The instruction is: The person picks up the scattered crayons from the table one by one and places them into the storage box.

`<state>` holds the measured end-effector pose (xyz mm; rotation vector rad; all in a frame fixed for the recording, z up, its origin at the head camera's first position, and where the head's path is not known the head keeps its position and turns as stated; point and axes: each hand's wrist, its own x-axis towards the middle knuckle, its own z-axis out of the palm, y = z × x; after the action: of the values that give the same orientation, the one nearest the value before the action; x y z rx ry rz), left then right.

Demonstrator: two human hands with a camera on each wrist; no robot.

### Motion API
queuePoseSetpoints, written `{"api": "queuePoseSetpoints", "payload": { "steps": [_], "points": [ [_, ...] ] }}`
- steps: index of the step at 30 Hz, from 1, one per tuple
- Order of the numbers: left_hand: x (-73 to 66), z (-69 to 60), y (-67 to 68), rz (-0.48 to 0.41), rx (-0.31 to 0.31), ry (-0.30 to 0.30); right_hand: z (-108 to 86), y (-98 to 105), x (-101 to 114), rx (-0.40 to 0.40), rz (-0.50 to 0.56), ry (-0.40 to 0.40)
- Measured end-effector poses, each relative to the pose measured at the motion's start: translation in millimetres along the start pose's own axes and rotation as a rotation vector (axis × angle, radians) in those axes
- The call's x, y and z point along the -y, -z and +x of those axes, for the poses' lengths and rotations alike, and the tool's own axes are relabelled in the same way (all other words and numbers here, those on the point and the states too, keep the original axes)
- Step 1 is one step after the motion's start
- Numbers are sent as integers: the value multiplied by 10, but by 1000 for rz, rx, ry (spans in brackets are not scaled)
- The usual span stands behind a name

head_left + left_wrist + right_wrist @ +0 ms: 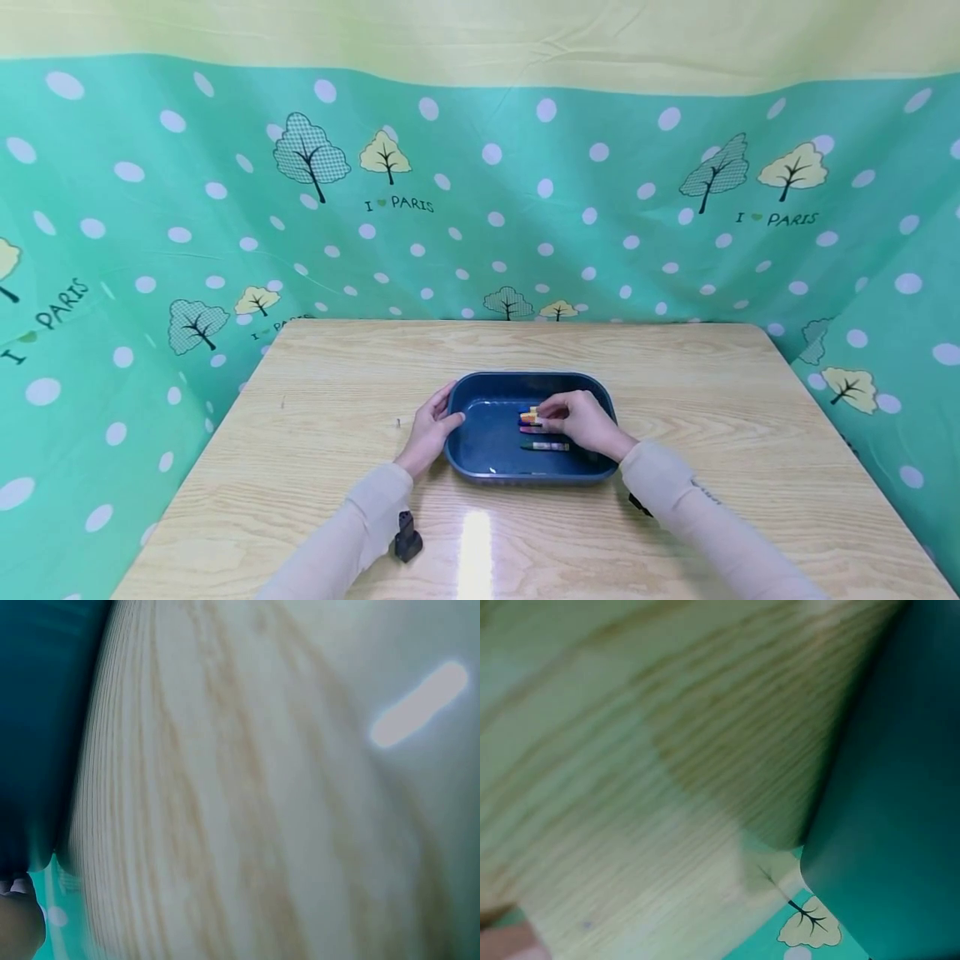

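A dark blue plastic bin (480,467) sits on the table; its outer wall (37,712) fills the left of the left wrist view. My left hand (431,429) grips its left end, thumb over the rim and fingers outside. Inside the bin, my right hand (585,421) pinches at a small group of crayons (529,417) with yellow, orange and dark blue ends. The fingers partly hide them, so which are held is unclear. A pinkish crayon (531,430) lies just below the group. Nearer the front wall lies a dark green crayon (545,447) with a pale wrapper.
The wood-grain table (337,367) extends around the bin, with a bright light reflection in front. A green dotted curtain (450,183) hangs behind and at both sides. Black wrist devices (407,537) sit below both forearms.
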<state>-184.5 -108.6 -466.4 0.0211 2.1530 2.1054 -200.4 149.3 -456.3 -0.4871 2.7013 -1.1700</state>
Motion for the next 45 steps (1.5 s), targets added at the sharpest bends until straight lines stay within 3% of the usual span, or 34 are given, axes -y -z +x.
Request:
{"api": "queuePoseSetpoints", "payload": {
  "steps": [11, 18, 22, 40, 45],
  "points": [
    [0, -17, -15, 1, -4, 1, -10, -64, -13, 48, -17, -35],
    [221, 109, 25, -9, -11, 5, 1, -63, -29, 48, -7, -7],
    [281, 132, 28, 8, -25, -1, 4, -57, -29, 40, 3, 28],
    [276, 141, 19, 18, -38, -9, -13, 5, 7, -33, 66, -45],
    [265, 136, 23, 17, -42, 1, -58, 102, 31, -39, 75, 1]
  ]
}}
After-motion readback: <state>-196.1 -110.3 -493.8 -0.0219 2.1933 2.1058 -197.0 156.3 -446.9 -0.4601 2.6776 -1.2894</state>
